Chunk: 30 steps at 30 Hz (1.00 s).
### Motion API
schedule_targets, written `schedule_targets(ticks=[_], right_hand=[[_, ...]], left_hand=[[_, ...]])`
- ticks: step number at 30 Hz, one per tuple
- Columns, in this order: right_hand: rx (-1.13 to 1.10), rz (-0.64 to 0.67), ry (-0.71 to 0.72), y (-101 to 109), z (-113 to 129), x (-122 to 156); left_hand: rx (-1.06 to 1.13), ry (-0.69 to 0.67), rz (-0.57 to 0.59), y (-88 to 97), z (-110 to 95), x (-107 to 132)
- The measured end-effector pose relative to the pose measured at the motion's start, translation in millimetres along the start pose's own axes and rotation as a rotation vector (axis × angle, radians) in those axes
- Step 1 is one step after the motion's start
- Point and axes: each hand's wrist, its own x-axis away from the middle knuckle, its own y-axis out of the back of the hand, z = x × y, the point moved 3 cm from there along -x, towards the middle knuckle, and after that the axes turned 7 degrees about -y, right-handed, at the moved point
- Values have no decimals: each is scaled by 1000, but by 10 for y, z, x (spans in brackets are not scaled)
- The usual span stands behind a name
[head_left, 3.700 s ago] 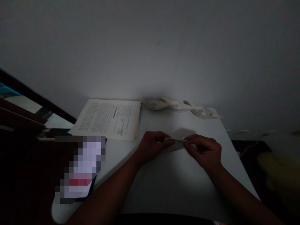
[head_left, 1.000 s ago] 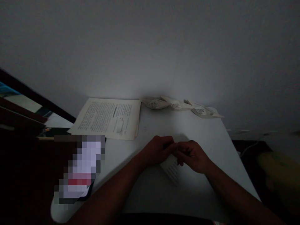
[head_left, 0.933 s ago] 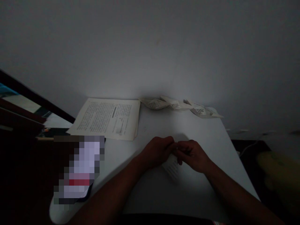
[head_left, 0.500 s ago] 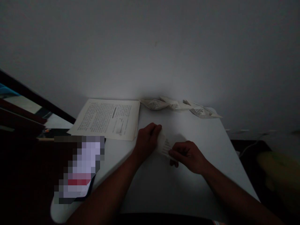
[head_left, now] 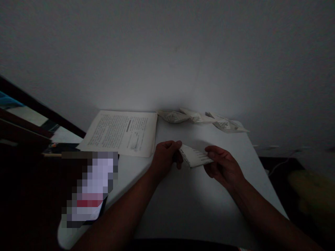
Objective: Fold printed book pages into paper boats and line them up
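Observation:
A small folded piece of printed paper (head_left: pixel 195 157), roughly triangular, is held between both hands above the white table (head_left: pixel 178 209). My left hand (head_left: pixel 166 157) pinches its left corner between thumb and fingers. At its right corner, my right hand (head_left: pixel 226 165) grips the paper with thumb and fingertips. Lines of print run across the side facing me. Beyond the hands, three folded paper boats (head_left: pixel 172 116) made of printed pages lie in a row along the wall.
A stack of printed sheets (head_left: pixel 117 134) lies at the table's back left. In front of it, a phone (head_left: pixel 91 190) with a blurred screen rests at the left edge. The wall (head_left: pixel 167 62) stands directly behind the table. A yellowish object (head_left: pixel 314 191) shows at right, below table level.
The folded paper has turned and now shows a clearer triangular shape. My right hand has moved right and slightly up, rotating its palm side more toward view. My left hand stays nearly in place.

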Motion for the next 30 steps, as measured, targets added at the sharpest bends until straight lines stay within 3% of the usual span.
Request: schedule_targets(ticks=[3, 6, 9, 11, 13, 15, 17, 20, 24, 27, 30], right_hand=[[-58, -16, 31, -7, 91, 17], [-25, 78, 132, -33, 133, 33], [171, 99, 258, -46, 95, 44], [396, 27, 366, -48, 69, 52], [598, 62, 513, -93, 63, 71], [705, 95, 626, -136, 70, 93], [723, 58, 646, -153, 84, 105], [670, -86, 541, -122, 97, 111], [610, -207, 390, -16, 96, 107], [610, -131, 249, 26, 55, 85], [587, 35, 121, -8, -9, 78]], left_hand=[[171, 86, 24, -42, 51, 13], [234, 134, 18, -52, 59, 13], [274, 182, 50, -62, 64, 20], [277, 242, 100, -83, 84, 40], [268, 323, 164, -111, 116, 70], [254, 386, 231, -137, 144, 101], [212, 400, 288, -155, 155, 127], [-57, 289, 333, -154, 123, 151], [-570, -160, 281, -139, -35, 171], [-629, -350, 260, -142, -104, 198], [-564, -354, 309, -160, -90, 217]])
